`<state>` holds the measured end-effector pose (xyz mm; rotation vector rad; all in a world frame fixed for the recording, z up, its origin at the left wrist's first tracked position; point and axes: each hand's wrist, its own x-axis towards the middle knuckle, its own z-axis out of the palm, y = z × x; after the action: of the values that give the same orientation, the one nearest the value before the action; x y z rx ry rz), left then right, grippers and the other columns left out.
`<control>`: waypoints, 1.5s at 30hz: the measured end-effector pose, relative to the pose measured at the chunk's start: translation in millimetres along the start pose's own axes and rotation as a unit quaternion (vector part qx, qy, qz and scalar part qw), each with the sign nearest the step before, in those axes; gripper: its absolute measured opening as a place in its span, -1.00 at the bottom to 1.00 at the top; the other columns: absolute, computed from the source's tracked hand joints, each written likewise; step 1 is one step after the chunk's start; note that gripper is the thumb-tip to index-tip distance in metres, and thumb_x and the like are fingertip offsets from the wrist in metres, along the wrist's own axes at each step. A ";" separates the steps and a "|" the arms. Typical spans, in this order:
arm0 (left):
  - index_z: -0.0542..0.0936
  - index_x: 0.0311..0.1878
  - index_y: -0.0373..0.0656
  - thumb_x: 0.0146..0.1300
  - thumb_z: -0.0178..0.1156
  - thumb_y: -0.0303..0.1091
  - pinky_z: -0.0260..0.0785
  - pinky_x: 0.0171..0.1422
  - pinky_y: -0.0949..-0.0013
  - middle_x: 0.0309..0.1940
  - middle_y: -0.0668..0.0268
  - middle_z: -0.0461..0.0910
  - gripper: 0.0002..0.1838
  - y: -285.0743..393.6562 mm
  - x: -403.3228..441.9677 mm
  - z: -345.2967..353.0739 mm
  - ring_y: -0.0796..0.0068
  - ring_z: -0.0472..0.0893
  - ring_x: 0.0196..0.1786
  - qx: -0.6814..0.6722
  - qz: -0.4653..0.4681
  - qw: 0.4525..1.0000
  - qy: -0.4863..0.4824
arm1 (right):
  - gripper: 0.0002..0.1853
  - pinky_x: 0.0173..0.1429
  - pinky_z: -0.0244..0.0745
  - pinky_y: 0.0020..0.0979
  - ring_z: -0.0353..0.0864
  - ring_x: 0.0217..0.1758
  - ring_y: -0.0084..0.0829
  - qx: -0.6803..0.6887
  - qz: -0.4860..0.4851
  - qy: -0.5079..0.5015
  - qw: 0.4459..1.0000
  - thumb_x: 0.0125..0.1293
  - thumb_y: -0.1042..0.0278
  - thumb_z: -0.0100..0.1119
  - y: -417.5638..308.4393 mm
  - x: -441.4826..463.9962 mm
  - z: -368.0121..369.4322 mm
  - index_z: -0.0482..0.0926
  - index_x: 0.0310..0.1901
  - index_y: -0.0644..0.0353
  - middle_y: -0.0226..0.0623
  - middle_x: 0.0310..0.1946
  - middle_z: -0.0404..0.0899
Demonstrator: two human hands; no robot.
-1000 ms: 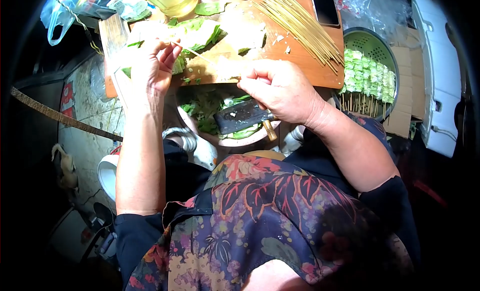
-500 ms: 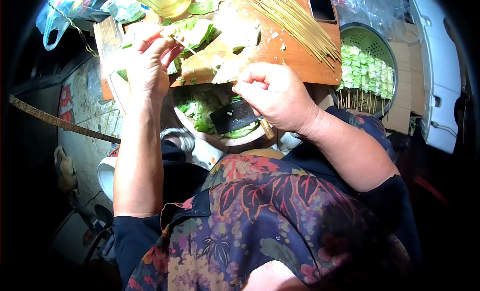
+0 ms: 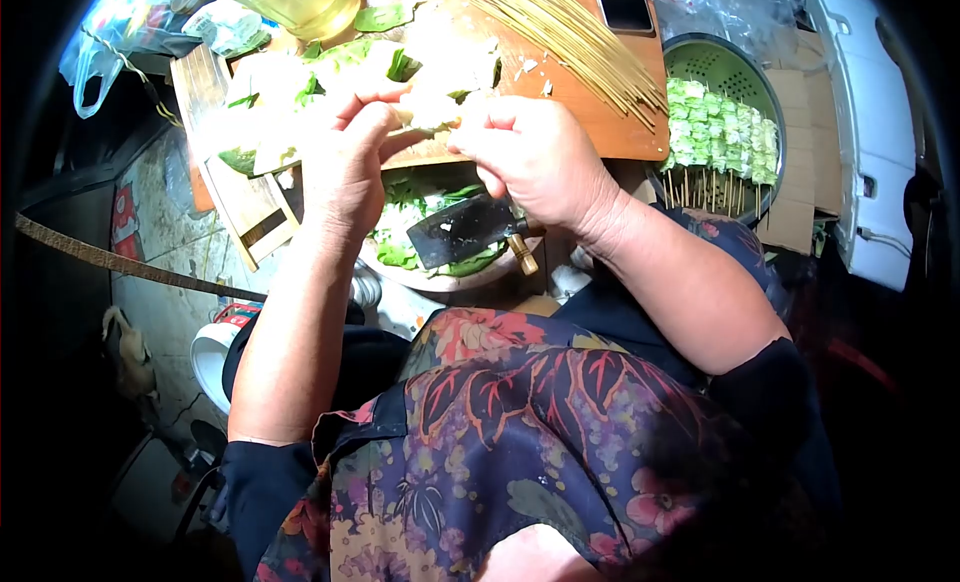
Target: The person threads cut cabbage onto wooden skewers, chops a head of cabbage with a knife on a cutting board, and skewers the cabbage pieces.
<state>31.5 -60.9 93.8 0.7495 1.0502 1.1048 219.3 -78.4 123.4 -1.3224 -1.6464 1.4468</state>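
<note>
My left hand (image 3: pixel 350 157) and my right hand (image 3: pixel 535 157) almost meet over the front edge of the wooden board (image 3: pixel 640 122). Between their closed fingertips is a pale cabbage piece (image 3: pixel 432 114), which both hands pinch. The skewer seen earlier is hard to make out in the glare. Below the hands a cleaver (image 3: pixel 462 230) with a wooden handle lies across a bowl of cabbage leaves (image 3: pixel 400 254). Cabbage leaves (image 3: pixel 355 62) lie on the board behind my left hand. A pile of bamboo skewers (image 3: pixel 575 47) rests at the board's back right.
A green colander (image 3: pixel 705 57) on the right holds rows of skewered cabbage (image 3: pixel 720 137). A phone (image 3: pixel 624 4) lies at the board's back edge. A yellowish container (image 3: pixel 325 10) and plastic bags (image 3: pixel 130 32) are at the back left. A white box (image 3: pixel 865 132) stands far right.
My left hand has moved right and down to my right hand, so that the two now nearly touch around the cabbage piece. The whole view has shifted slightly.
</note>
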 end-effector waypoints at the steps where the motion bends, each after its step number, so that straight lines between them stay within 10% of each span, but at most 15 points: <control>1: 0.56 -0.11 -0.32 0.23 0.05 -0.49 0.55 -0.02 0.36 -0.20 0.19 0.60 -0.80 0.0 2.9 -1.4 0.41 0.64 -0.16 -0.005 0.015 1.000 -0.003 | -0.80 -0.49 0.26 -0.62 0.34 -0.64 -0.74 0.001 0.001 0.000 1.000 0.34 0.32 0.12 -0.2 0.9 -0.6 0.55 -0.38 0.26 -0.55 -0.68 0.42; 6: 0.55 -0.07 -0.27 0.23 0.07 -0.51 0.49 -0.06 0.43 -0.29 0.27 0.61 -0.79 -6.6 28.8 -21.0 0.52 0.60 -0.30 0.048 0.046 0.991 0.118 | -0.80 -0.58 0.09 -0.68 0.24 -0.67 -0.80 0.182 0.126 0.024 0.975 0.34 0.30 0.12 -5.0 2.7 -4.0 0.60 -0.30 0.26 -0.57 -0.69 0.38; 9: 0.55 -0.05 -0.25 0.26 0.13 -0.49 0.39 -0.35 0.57 -0.44 0.36 0.55 -0.80 -28.1 39.5 -37.6 0.67 0.52 -0.45 0.218 -0.094 0.968 0.075 | -0.79 -0.52 0.21 -0.64 0.32 -0.64 -0.75 0.151 0.131 0.029 0.979 0.33 0.30 0.12 -5.1 2.3 -7.5 0.60 -0.35 0.27 -0.53 -0.69 0.42; 16: 0.57 0.03 -0.33 0.21 0.26 -0.18 0.49 -0.14 0.34 -0.34 0.13 0.68 -0.56 -63.0 49.5 -34.3 0.38 0.66 -0.31 0.493 -0.104 0.863 0.025 | -0.78 -0.45 0.39 -0.56 0.45 -0.61 -0.66 0.149 0.117 0.013 0.982 0.28 0.31 0.12 -6.9 1.7 -4.9 0.58 -0.43 0.29 -0.44 -0.67 0.50; 23: 0.57 -0.10 -0.31 0.22 0.19 -0.31 0.50 -0.19 0.31 -0.41 0.17 0.65 -0.72 -61.4 47.1 -27.8 0.32 0.65 -0.36 0.570 -0.043 0.820 0.023 | -0.78 -0.45 0.40 -0.55 0.46 -0.61 -0.65 0.150 0.122 0.017 0.981 0.27 0.32 0.11 -9.6 0.7 -6.7 0.59 -0.42 0.30 -0.42 -0.66 0.51; 26: 0.42 0.07 -0.22 0.25 0.08 -0.43 0.49 -0.40 0.41 -0.52 0.33 0.47 -0.68 -48.6 48.2 -27.8 0.40 0.57 -0.49 0.078 -0.112 0.984 0.116 | -0.78 -0.45 0.40 -0.54 0.46 -0.61 -0.64 0.141 0.119 0.016 0.983 0.27 0.32 0.11 -11.4 -0.5 -7.9 0.58 -0.42 0.30 -0.42 -0.65 0.51; 32: 0.43 -0.08 -0.22 0.30 0.02 -0.38 0.56 -0.01 0.05 -0.32 0.13 0.53 -0.82 -1.6 65.7 -65.5 0.20 0.59 -0.23 -0.286 -0.052 0.932 0.218 | -0.80 -0.46 0.38 -0.56 0.44 -0.60 -0.67 0.127 0.104 -0.018 0.986 0.27 0.33 0.10 -13.7 -6.6 -9.0 0.57 -0.43 0.27 -0.46 -0.65 0.48; 36: 0.45 -0.26 -0.25 0.27 0.03 -0.32 0.45 -0.20 0.22 -0.41 0.19 0.47 -0.83 8.6 61.3 -85.5 0.29 0.49 -0.32 -0.368 -0.037 0.928 0.037 | -0.83 -0.48 0.24 -0.69 0.35 -0.59 -0.79 0.144 0.108 -0.058 0.982 0.35 0.33 0.13 -16.4 -7.9 -5.5 0.59 -0.27 0.28 -0.58 -0.62 0.43; 45: 0.46 -0.29 -0.27 0.27 0.08 -0.35 0.35 -0.25 0.36 -0.45 0.25 0.41 -0.84 13.5 52.3 -74.8 0.44 0.40 -0.37 -0.358 -0.043 0.932 0.037 | -0.83 -0.50 0.24 -0.68 0.34 -0.61 -0.80 0.133 0.106 -0.067 0.983 0.35 0.34 0.13 -14.5 -6.9 -4.0 0.59 -0.26 0.28 -0.58 -0.63 0.43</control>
<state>-38.3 -8.2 64.6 0.0755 0.6505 1.3278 220.9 -82.1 139.5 -1.3009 -1.3626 1.8471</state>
